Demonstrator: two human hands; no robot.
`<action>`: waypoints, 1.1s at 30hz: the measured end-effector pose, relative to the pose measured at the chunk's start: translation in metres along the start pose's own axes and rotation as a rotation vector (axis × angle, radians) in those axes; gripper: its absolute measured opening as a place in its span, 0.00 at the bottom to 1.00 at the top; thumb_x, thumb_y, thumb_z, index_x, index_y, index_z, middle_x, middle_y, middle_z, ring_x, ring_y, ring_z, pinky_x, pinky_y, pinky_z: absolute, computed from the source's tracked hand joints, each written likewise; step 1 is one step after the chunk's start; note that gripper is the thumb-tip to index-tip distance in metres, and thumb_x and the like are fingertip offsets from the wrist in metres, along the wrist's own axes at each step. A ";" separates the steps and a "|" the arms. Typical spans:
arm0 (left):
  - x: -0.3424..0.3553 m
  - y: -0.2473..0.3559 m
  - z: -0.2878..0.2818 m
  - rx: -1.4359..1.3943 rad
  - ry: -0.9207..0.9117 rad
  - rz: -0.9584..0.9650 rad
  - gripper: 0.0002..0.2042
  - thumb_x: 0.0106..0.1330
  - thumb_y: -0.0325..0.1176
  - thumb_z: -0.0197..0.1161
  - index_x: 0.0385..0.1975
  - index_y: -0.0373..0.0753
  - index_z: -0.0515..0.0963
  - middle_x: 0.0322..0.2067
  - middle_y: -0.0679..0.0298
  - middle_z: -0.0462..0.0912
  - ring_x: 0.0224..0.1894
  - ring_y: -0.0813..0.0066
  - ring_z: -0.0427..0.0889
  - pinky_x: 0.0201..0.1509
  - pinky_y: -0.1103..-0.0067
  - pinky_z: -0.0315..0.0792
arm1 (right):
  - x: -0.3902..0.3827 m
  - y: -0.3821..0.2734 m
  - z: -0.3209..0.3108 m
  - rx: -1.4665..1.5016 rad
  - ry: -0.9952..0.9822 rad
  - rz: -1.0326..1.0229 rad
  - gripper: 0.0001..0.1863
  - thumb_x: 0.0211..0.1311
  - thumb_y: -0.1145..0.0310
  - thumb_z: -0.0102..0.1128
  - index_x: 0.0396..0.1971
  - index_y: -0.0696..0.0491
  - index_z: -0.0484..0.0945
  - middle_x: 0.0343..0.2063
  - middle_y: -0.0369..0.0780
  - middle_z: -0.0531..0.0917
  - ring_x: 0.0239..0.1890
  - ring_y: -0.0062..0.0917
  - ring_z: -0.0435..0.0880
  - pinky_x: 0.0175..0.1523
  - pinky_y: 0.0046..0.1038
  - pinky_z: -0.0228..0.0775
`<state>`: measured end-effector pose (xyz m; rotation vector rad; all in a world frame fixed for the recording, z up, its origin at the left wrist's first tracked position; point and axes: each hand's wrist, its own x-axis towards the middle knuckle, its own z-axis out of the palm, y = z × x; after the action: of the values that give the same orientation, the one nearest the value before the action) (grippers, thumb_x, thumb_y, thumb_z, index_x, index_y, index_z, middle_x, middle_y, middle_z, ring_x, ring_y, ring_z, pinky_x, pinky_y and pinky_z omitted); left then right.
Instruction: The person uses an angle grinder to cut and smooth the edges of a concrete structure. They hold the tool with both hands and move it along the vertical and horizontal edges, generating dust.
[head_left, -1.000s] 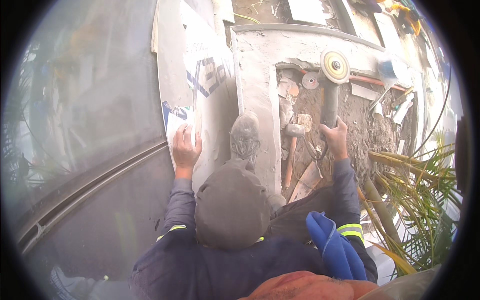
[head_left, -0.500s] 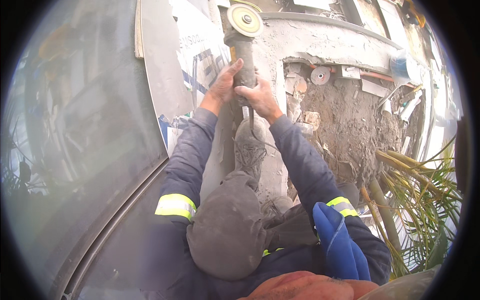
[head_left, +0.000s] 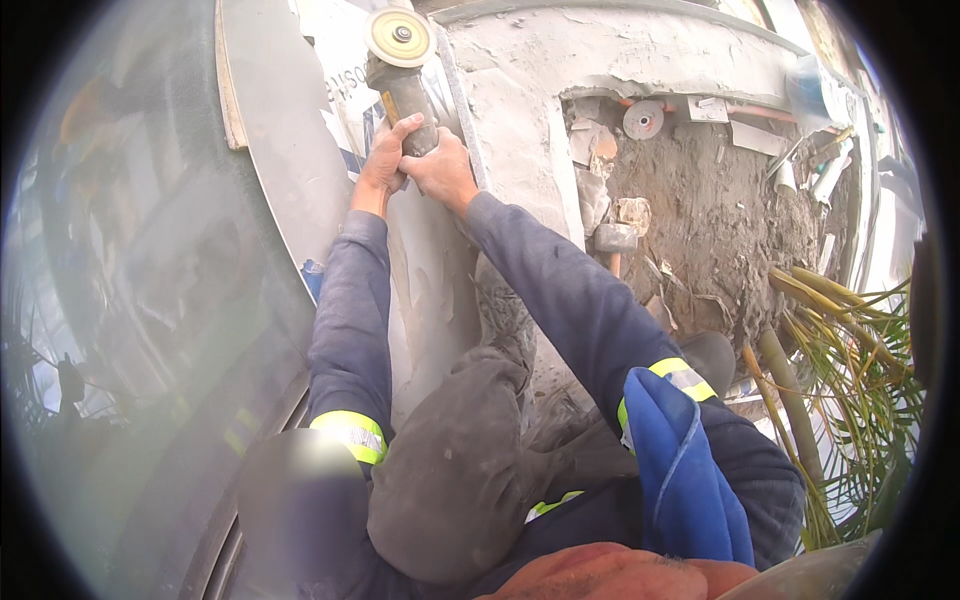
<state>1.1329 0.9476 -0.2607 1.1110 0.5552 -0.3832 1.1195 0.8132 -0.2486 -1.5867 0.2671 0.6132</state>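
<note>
Both of my hands grip a grey angle grinder (head_left: pixel 410 95) with a pale yellowish disc (head_left: pixel 401 38) facing up. My left hand (head_left: pixel 387 160) is closed around the body's left side, thumb across it; my right hand (head_left: pixel 442 168) is wrapped round the lower end. The tool is held over the left edge of a rough cement-coated ledge (head_left: pixel 500 120), beside a white printed board (head_left: pixel 330 40) and grey sheet (head_left: pixel 280 120) lying along the glass. My knee and part of my dusty shoe show below my arms.
Right of me is a dirt-filled recess (head_left: pixel 710 220) with a loose disc (head_left: pixel 643 119), a hammer (head_left: pixel 615 240), rubble, an orange pipe (head_left: pixel 755 112) and a blue container (head_left: pixel 810 90). A glass wall (head_left: pixel 140 280) runs along my left. Palm fronds (head_left: pixel 850 390) stand at lower right.
My left hand has left the board and joined my right hand on the grinder. The grinder has moved from above the recess leftward, then farther forward and left to the board's edge.
</note>
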 end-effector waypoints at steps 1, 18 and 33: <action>0.002 -0.003 -0.008 -0.038 -0.002 -0.013 0.22 0.67 0.38 0.67 0.58 0.36 0.74 0.44 0.61 0.84 0.46 0.70 0.84 0.54 0.73 0.79 | 0.000 -0.004 0.003 -0.011 -0.004 0.010 0.34 0.46 0.63 0.73 0.53 0.67 0.74 0.40 0.55 0.88 0.44 0.41 0.91 0.50 0.35 0.82; 0.024 -0.004 -0.024 -0.119 0.007 0.138 0.25 0.72 0.35 0.54 0.69 0.36 0.69 0.54 0.58 0.81 0.50 0.70 0.82 0.55 0.74 0.77 | 0.041 0.009 0.040 0.111 0.138 -0.149 0.26 0.49 0.60 0.72 0.39 0.68 0.77 0.33 0.54 0.88 0.36 0.41 0.91 0.44 0.37 0.83; 0.028 -0.009 -0.031 -0.117 0.019 0.156 0.28 0.72 0.33 0.54 0.72 0.32 0.65 0.57 0.58 0.79 0.54 0.70 0.80 0.61 0.76 0.74 | 0.039 0.009 0.045 0.046 0.202 -0.108 0.22 0.53 0.60 0.72 0.39 0.65 0.83 0.32 0.49 0.89 0.35 0.31 0.90 0.43 0.33 0.81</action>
<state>1.1433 0.9718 -0.2940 1.0379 0.4979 -0.2026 1.1371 0.8629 -0.2768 -1.6089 0.3414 0.3612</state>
